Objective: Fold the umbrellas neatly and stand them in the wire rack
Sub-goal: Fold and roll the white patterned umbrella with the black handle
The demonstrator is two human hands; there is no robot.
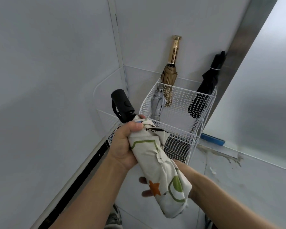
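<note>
My left grip clasps the cream patterned folded umbrella near its black handle; my right grip wraps its lower end, held tilted just before the white wire rack.

Viewpoint: we look from head height, forward and steeply down along both forearms.
Nearness: left hand and right hand, gripping the patterned umbrella, sit close below us at mid-frame.
Facing: beyond the hands, a wall corner and the wire rack; floor beneath the hands.
</note>
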